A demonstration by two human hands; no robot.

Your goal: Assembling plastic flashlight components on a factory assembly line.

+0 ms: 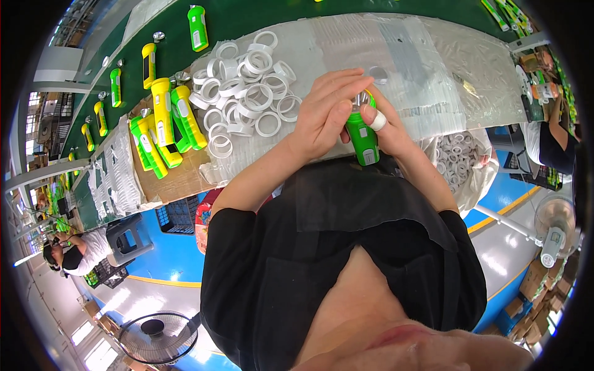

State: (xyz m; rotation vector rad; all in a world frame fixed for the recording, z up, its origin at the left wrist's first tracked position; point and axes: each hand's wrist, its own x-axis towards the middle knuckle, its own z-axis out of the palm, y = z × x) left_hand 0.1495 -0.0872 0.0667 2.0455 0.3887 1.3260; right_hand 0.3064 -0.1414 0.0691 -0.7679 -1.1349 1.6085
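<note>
Close to my body, at the table's near edge, I have a green flashlight [364, 141] between both hands, its clear head tilted away from me. My left hand [325, 111] wraps over the head from the left, fingers pressed together. From the other side my right hand [391, 123] grips it; a white wrap is on one of its digits. The palms hide part of the head. A clear round disc [377, 75] lies on the plastic-covered tabletop [433, 80] just beyond my fingers. Left of my hands is a loose pile of white rings [244, 96].
Several yellow and green flashlights [162, 117] lie bunched on cardboard at the left. More stand along the green conveyor [253, 18]. A bag of rings [461, 157] hangs at the right table edge. Co-workers sit at far left and far right; a fan [154, 334] stands behind.
</note>
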